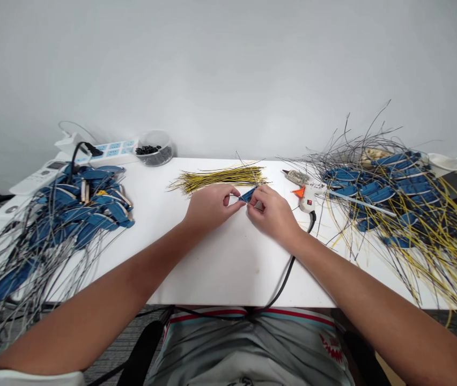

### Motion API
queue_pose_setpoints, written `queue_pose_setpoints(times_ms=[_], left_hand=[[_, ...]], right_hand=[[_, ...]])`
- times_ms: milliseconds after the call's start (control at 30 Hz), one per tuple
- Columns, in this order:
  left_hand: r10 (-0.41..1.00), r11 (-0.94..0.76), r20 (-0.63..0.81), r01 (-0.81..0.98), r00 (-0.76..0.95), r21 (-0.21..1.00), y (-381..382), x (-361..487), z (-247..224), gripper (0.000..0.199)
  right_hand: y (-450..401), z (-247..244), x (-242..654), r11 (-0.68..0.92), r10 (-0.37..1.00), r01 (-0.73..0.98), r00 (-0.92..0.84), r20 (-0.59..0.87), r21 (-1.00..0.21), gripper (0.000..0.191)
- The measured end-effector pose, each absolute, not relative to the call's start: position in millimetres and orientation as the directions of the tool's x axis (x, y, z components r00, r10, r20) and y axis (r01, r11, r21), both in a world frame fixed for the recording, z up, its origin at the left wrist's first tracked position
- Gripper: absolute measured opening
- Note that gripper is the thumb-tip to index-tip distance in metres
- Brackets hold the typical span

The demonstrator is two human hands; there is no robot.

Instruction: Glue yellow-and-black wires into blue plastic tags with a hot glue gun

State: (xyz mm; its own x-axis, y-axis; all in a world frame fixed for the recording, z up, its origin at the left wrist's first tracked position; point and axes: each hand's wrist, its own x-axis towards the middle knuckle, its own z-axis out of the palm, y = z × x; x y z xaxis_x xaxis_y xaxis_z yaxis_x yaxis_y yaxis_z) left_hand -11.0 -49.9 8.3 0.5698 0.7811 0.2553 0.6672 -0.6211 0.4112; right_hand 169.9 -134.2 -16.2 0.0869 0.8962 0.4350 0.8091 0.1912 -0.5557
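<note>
Well, at the far left of the white table (220, 268), a tangled heap of blue plastic pieces (75, 209) trails long grey and black wires over the edge. Behind it lies a white power strip (111, 150) with blue-marked panels, its small print too fine to read, and beside that a clear round bowl (154, 148) holds small black parts. Further right, a flat bundle of yellow-and-black wires (220, 178) lies near the back edge of the table.

The left hand (212, 206) is curled and closed in a pinch, gripping the left end of a small blue plastic piece (248, 195) at mid-table. The right hand (272, 214) pinches the same piece from the other side, so the two hands nearly touch around it, with thin wire showing at the fingertips.

Just right of the hands, a white hot glue gun (304, 193) with an orange trigger lies on its side, its black cord (293, 268) running down over the table's front edge. At the far right, a larger mound of blue pieces (377, 187) bristles with yellow and dark wires.
</note>
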Motion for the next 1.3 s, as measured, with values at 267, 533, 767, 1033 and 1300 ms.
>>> queue_pose_setpoints(times_ms=[267, 533, 767, 1033, 1300], left_hand=[[0.785, -0.615, 0.253, 0.661, 0.566, 0.430, -48.5, -11.1, 5.8, 0.030], [0.795, -0.601, 0.237, 0.672, 0.559, 0.432, -50.8, -10.4, 8.2, 0.032], [0.797, -0.600, 0.247, 0.679, 0.551, 0.423, -52.7, -9.4, 8.7, 0.029], [0.798, -0.599, 0.247, 0.679, 0.550, 0.423, -52.8, -9.3, 8.1, 0.029], [0.795, -0.601, 0.246, 0.665, 0.555, 0.443, -52.2, -9.6, 6.8, 0.031]], right_hand=[[-134.7, -15.9, 171.0, 0.203, 0.898, 0.777, 0.094, 0.429, -0.595, 0.016], [-133.4, -15.0, 171.0, 0.177, 0.896, 0.783, 0.123, 0.427, -0.596, 0.011], [-132.6, -17.9, 170.9, 0.166, 0.889, 0.751, 0.166, 0.426, -0.639, 0.010], [-129.4, -17.3, 170.1, 0.217, 0.888, 0.725, 0.132, 0.441, -0.653, 0.015], [-129.7, -15.4, 169.7, 0.208, 0.885, 0.717, 0.151, 0.440, -0.666, 0.013]])
